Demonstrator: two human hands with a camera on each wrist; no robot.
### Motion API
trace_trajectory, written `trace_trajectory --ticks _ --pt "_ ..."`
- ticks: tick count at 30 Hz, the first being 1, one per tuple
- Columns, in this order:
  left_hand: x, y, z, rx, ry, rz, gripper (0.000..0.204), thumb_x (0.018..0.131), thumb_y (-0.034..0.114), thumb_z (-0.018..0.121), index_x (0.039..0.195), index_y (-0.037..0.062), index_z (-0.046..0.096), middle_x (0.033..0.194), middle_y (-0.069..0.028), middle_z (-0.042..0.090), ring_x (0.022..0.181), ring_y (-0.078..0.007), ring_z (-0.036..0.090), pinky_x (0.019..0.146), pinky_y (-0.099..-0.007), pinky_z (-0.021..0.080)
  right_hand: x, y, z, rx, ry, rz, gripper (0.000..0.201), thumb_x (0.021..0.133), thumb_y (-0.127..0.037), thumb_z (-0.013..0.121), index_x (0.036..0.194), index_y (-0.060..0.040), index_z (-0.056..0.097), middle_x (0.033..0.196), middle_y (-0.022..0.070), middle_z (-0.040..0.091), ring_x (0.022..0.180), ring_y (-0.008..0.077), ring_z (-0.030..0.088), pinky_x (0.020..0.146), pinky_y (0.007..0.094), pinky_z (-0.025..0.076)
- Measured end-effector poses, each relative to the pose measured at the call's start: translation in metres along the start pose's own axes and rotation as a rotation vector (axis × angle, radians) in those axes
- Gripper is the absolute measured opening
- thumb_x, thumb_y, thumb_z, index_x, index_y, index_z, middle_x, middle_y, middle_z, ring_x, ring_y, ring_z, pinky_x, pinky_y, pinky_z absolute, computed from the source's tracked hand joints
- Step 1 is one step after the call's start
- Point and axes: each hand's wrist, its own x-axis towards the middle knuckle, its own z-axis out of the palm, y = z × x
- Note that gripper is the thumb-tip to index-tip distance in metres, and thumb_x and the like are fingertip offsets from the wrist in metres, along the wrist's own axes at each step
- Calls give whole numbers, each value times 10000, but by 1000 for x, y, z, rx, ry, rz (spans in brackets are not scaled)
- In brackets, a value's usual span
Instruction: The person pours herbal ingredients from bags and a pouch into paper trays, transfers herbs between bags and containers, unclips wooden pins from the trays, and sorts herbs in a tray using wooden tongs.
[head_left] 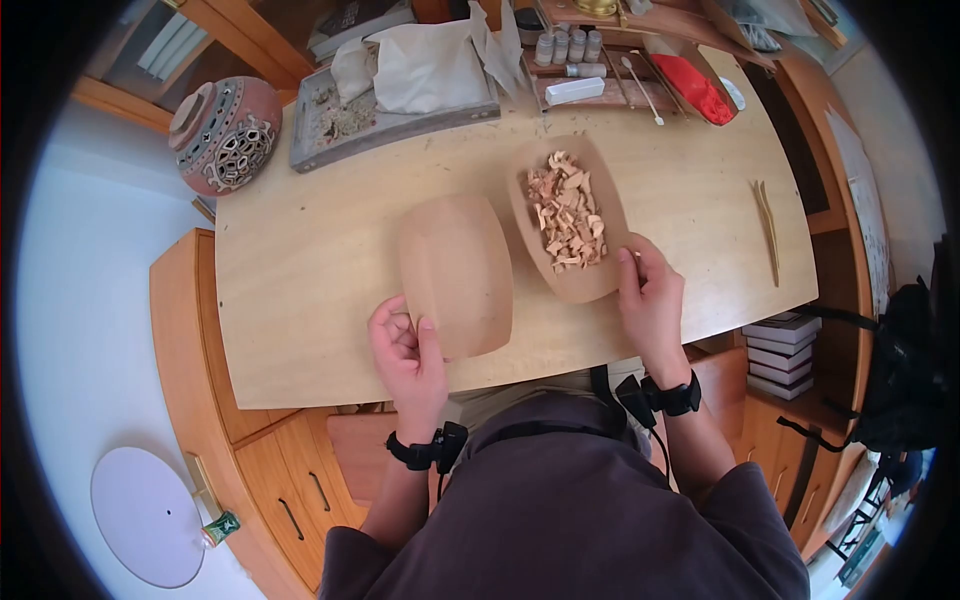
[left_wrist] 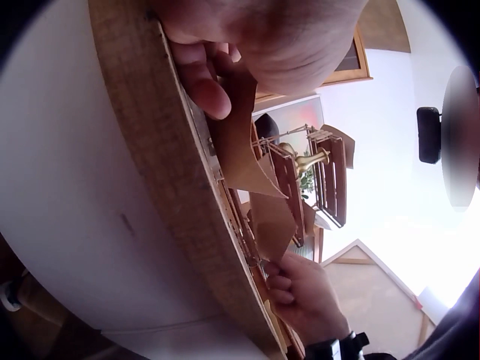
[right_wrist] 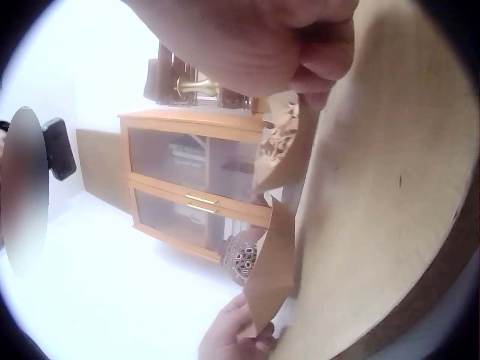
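Observation:
Two brown paper trays are over the wooden table. In the head view the left one, a bare paper tray (head_left: 458, 270), has its near left edge pinched by my left hand (head_left: 408, 360). My right hand (head_left: 652, 300) pinches the near right corner of the other paper tray (head_left: 590, 285), which holds a heap of pale brown chips (head_left: 570, 212). The trays stand side by side, tilted slightly apart. In the right wrist view the chips (right_wrist: 279, 139) lie inside the tray close to my right hand (right_wrist: 255, 45). My left hand (left_wrist: 262, 37) looms large in the left wrist view.
Along the table's (head_left: 330, 340) back are a grey tray (head_left: 400, 130) with cloth, a patterned pot (head_left: 228, 135), small jars (head_left: 568, 48), a white box (head_left: 575, 91) and a red cloth (head_left: 692, 88). Wooden tweezers (head_left: 768, 232) lie at the right.

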Motion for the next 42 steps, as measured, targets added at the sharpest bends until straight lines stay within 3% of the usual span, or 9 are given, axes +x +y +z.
trace_trajectory --ticks 2,8,14,20,26,28,32,35,42 --pt "0 1 1 -6 7 -2 372 1009 8 545 1360 6 421 928 -51 574 703 -67 592 533 -208 520 0 4 0 -91 -16 -47 205 1008 -86 574 1157 32 652 684 159 630 574 157 559 556 309 453" --pt "-1 0 -1 -3 -2 4 375 1009 9 544 1362 3 416 933 -56 573 710 -73 593 546 -212 521 -1 3 5 158 -12 60 203 1004 -85 579 1153 26 660 699 187 637 579 192 576 574 321 466" --pt "-1 -1 -1 -13 -12 4 374 1005 -3 544 1357 5 418 945 -60 575 717 -73 593 546 -210 517 3 10 3 19 -90 50 202 1010 -99 582 1145 23 668 665 128 617 584 122 547 556 301 449" --pt "-1 0 0 -22 14 -30 407 980 -24 582 1352 6 418 935 -41 560 719 -52 579 532 -198 502 -3 2 2 200 -81 151 218 1040 -130 563 1161 18 666 658 23 604 546 58 487 500 254 396" --pt "-1 -3 0 51 -19 -2 365 966 -32 611 1298 11 466 866 9 507 678 -15 509 526 -161 406 -3 -6 -2 259 -1 103 239 1055 -155 551 1171 21 663 679 -25 588 530 26 484 472 218 373" --pt "-1 -2 4 8 -19 -20 324 950 -27 639 1242 1 500 820 35 444 635 10 410 526 -154 322 -4 -9 -4 328 -28 141 251 1058 -162 546 1170 32 660 677 -36 581 523 23 487 469 212 376" --pt "-3 -3 2 -32 -28 -2 307 955 -24 632 1231 1 499 809 40 431 633 8 408 524 -158 321 -6 -14 -5 391 -32 193 266 1063 -178 544 1172 36 658 687 -37 584 516 22 483 462 203 370" --pt "-3 -5 -2 -18 -43 -6 316 971 -27 606 1261 19 489 853 30 457 653 2 442 542 -159 355 -7 -18 -13 438 -46 179 269 1064 -186 546 1168 33 661 699 -33 588 514 23 482 461 200 368" --pt "-5 -7 1 -26 -28 -19 256 968 -18 613 1202 -2 513 794 42 420 630 4 393 526 -158 315 -12 -68 -77 569 106 86 256 1059 -179 564 1165 19 688 690 -35 592 465 13 429 418 182 305"
